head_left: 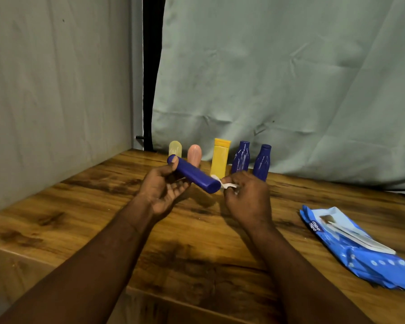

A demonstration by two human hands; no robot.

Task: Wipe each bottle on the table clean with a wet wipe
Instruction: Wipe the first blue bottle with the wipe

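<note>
A wooden table (197, 253) with dark-streaked brown grain stretches out in front of me. Along its far edge five bottles stand upright in a row, from my left to my right: a pale yellow bottle (175, 148), a pink bottle (194, 154) just beside it, a taller yellow bottle (220, 160) with an orange cap, then a first dark blue bottle (241, 156) and a second dark blue bottle (262, 161) close together. Well apart from them, toward my right and nearer to me, a blue pack of wet wipes (351, 244) lies flat with its printed label facing up.
</note>
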